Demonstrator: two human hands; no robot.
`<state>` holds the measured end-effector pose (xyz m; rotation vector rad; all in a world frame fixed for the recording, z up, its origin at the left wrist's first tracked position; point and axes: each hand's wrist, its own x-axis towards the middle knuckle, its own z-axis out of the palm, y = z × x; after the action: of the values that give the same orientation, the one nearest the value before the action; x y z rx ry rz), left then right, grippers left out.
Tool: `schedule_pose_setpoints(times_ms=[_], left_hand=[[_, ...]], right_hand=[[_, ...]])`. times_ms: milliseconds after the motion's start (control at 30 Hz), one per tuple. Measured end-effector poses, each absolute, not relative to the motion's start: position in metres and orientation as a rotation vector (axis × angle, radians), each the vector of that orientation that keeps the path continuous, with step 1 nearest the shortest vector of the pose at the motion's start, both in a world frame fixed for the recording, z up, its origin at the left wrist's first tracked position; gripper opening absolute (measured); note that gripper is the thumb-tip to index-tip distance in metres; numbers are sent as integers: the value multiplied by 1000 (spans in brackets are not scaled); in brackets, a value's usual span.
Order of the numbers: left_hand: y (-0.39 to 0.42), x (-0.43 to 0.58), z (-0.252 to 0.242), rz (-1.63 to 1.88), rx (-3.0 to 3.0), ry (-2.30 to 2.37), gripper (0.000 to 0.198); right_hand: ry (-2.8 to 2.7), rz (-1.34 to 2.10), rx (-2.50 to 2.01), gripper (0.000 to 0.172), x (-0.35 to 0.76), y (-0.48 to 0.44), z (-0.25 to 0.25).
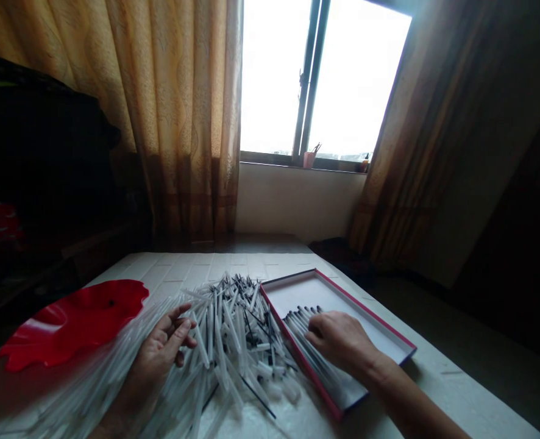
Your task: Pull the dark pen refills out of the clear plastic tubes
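My left hand point(163, 341) is over the left side of a loose pile of clear plastic pen barrels point(233, 329). Its fingers are half curled and apart, with nothing evident between them. Thin dark sticks, like pen refills point(257, 396), are mixed into the pile. My right hand point(343, 341) reaches into a shallow box lid point(318, 399) with a red and dark rim. Its fingers are bent and closed at a row of dark-ended pens point(304, 314) lying side by side in the lid. The fingertips are turned down, so what they hold is hidden.
A red wavy-edged plate point(75, 323) lies on the left of the white table point(178, 265), beside long clear tubes point(110, 356). Behind the table are a window, curtains point(183, 122) and a small pink cup point(309, 160) on the sill. A dark bulky object stands at left.
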<state>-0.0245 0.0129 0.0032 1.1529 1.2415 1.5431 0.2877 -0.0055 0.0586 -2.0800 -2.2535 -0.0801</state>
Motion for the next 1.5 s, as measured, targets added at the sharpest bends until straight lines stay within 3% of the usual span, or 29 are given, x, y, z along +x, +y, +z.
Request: schedule_pose_setpoints(times_ms=[333, 500, 633, 800, 933, 1300, 1500], left_hand=[[14, -27, 2, 1487, 1190, 1233, 61], [12, -27, 1, 1389, 1254, 1199, 51], [8, -24, -2, 1245, 1346, 1155, 42], [0, -18, -5, 1123, 1456, 1069, 50], [-8, -12, -1, 1040, 1503, 995, 46], [-17, -6, 7, 749, 1834, 884, 48], [-16, -3, 0, 599, 1969, 981, 46]], right_hand=[[-2236, 3, -2178, 21, 283, -9, 53], [-2212, 50, -2031, 22, 271, -16, 68], [-2206, 354, -1650, 17, 241, -26, 67], [-2101, 698, -1284, 15, 197, -32, 42], [-2053, 787, -1214, 12, 183, -30, 24], [-1444, 1296, -992, 37, 203, -13, 14], [-1448, 1354, -1045, 30, 201, -15, 10]])
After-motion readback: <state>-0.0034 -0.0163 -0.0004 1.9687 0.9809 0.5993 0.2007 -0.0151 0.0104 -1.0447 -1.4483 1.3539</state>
